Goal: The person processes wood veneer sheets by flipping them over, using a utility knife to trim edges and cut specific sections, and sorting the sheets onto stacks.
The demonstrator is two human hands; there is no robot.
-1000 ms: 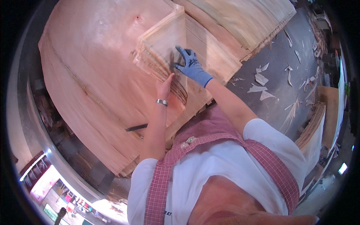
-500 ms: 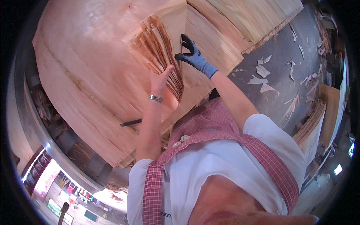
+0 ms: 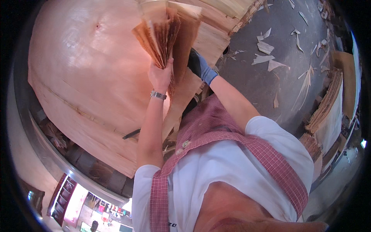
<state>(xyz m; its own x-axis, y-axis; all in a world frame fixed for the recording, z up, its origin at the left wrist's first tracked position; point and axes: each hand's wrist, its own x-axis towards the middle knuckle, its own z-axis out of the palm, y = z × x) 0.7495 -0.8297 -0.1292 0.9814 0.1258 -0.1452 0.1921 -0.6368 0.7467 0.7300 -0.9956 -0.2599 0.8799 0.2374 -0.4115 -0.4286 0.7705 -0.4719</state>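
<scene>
My bare left hand [image 3: 160, 76], with a metal-banded watch [image 3: 158, 94] on its wrist, grips a fanned bundle of thin wood veneer sheets [image 3: 164, 36] by its lower part. The sheets stand up from a large pale veneer surface [image 3: 83, 73], their far ends spread and brownish. At the bundle's right side a wider veneer sheet [image 3: 188, 33] stands apart from the others. Close against that sheet's lower right edge is my right hand [image 3: 200, 67] in a blue and black glove. Its fingertips are mostly hidden and dark, so their grip does not show.
A slender black object [image 3: 131, 134] lies on the veneer beside my left forearm. More veneer sheets [image 3: 228, 7] are stacked at the far right. Torn scraps [image 3: 265, 47] litter the grey floor [image 3: 247, 85]. Further stacked sheets [image 3: 328, 100] stand at the right.
My left hand has raised the bundle and moved it farther away, its sheets more upright and fanned. My right hand, earlier open with thumb and fingers apart, has come down beside the outer sheet.
</scene>
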